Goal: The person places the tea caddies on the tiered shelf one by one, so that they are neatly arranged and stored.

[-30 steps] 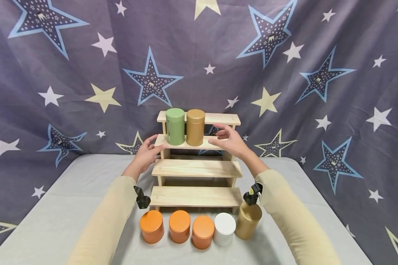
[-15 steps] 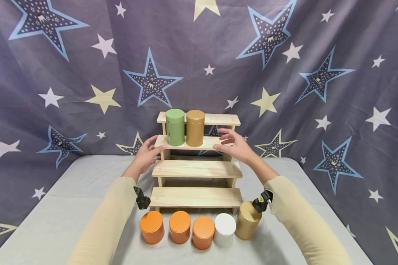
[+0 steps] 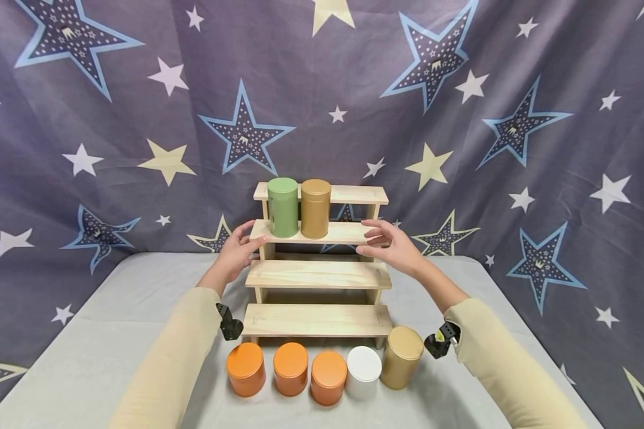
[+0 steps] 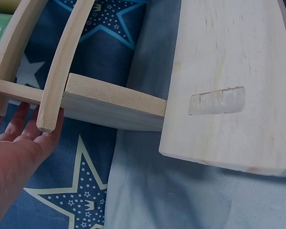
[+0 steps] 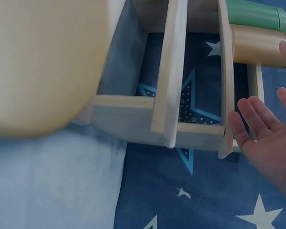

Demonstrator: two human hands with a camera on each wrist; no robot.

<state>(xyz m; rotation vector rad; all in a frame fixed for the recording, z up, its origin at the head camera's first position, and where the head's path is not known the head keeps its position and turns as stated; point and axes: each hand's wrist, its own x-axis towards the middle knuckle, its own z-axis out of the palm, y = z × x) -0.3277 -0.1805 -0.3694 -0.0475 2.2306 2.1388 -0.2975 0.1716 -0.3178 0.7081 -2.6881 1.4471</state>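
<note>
We record a pale, four-tiered wooden rack [image 3: 319, 274], standing upright. From its middle: lidded green canister [image 3: 282, 208] at eleven o'clock, matching gold canister [image 3: 315, 210] at twelve, just beside; both upright, second tier from top.

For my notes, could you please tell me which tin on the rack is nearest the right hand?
The gold tin on the rack; the green tin stands beyond it.

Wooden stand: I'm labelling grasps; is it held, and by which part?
The left hand holds the wooden stand by its second-highest shelf's left end; the right hand holds nothing.
</note>
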